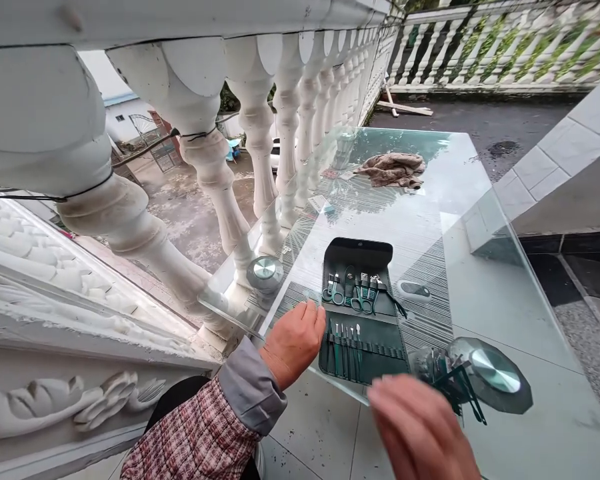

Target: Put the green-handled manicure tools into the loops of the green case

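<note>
The black folding case of green-handled tools (363, 313) lies open flat on the clear glass table (505, 307). My left hand (293, 343), fingers loosely bent and grasping nothing, rests at its edge, I think to steady it. My right hand (420, 427) is blurred, so I cannot tell its grip.

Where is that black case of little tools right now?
The open black case lies on the glass table, mid-picture in the head view, with the left hand at its left edge and a small oval gadget just to its right.
</note>
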Demonstrator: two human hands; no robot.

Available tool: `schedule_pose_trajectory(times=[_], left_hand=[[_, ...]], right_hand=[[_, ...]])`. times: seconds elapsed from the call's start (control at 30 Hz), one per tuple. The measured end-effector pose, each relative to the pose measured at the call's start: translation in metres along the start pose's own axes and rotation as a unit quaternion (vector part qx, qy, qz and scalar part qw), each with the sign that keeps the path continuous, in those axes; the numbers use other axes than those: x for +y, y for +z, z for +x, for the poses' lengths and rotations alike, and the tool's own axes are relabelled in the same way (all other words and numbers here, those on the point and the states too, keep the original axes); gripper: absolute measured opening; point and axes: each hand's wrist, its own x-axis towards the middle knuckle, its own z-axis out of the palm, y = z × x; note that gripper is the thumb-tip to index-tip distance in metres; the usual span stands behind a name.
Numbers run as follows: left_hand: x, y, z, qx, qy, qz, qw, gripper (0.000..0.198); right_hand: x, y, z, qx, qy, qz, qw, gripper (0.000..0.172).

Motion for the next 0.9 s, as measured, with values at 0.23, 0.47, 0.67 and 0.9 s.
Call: schedule_pose_trajectory(times=[0.23, 0.47, 0.67, 0.9], left_hand=[[0.004, -0.006, 0.0, -0.001, -0.001, -0.019, 1.0, 0.019], [0.006, -0.009, -0.002, -0.009, 0.028, -0.038, 0.999, 0.015], [0.007, -0.011, -0.001, -0.016, 0.03, -0.043, 0.999, 0.014], [0.007, -0.011, 0.0, -0.018, 0.03, -0.045, 0.998, 0.012]], right_hand=[[0.018, 0.037, 0.016, -0.155, 0.183, 0.157, 0.958, 0.031], [0.02, 0.04, 0.025, -0.207, 0.235, 0.184, 0.932, 0.024], [0.018, 0.04, 0.029, -0.212, 0.245, 0.181, 0.929, 0.023], [0.01, 0.04, 0.03, -0.236, 0.268, 0.151, 0.922, 0.037]])
